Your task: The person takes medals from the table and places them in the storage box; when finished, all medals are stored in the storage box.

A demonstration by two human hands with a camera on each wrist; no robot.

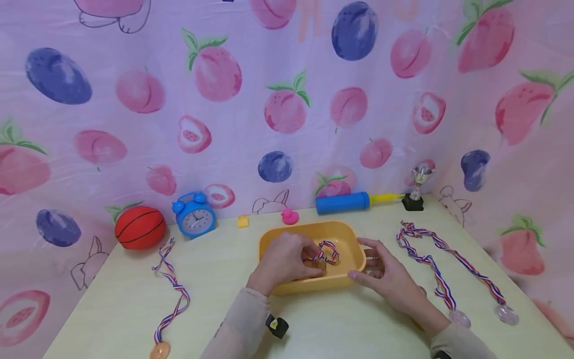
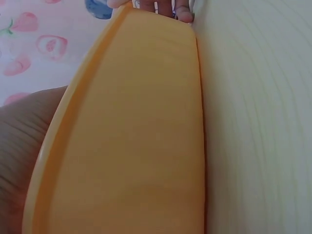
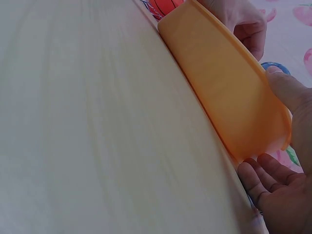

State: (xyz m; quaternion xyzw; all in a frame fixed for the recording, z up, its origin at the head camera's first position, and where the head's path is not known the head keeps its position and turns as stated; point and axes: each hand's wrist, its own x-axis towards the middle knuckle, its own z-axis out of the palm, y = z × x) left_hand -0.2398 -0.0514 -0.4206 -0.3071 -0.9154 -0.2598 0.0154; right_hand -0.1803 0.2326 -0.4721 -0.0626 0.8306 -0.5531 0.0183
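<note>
**Both hands at the yellow tray**

We see the tabletop (image 1: pixel 314 329) running wide from left to right, and near its middle, toward the back edge, sits the yellow tray (image 1: pixel 350 276), its long axis lying parallel to the front edge. Bare surface lies open in front of the tray, all the way to the near edge.

Our left hand (image 1: pixel 287 262) reaches over the tray's near rim, fingers curled round the striped ribbon (image 1: pixel 329 252), which lies coiled inside the tray. Whether a medal hangs on it we cannot tell; the hand covers that part. Our right hand (image 1: pixel 387 274) rests with relaxed, straight fingers against the tray's right end, holding nothing.

Both wrist views are filled by the tray's outer wall, so the ribbon is hidden there.

Toward the right edge lie two ribbon medals (image 1: pixel 441 284), well apart from the tray; another medal (image 1: pixel 172 294) lies toward the left edge. Along the back edge stand a basketball (image 1: pixel 140 228), a blue alarm clock (image 1: pixel 194 215), a blue pump (image 1: pixel 343 203) and a small trophy (image 1: pixel 417 189).
</note>
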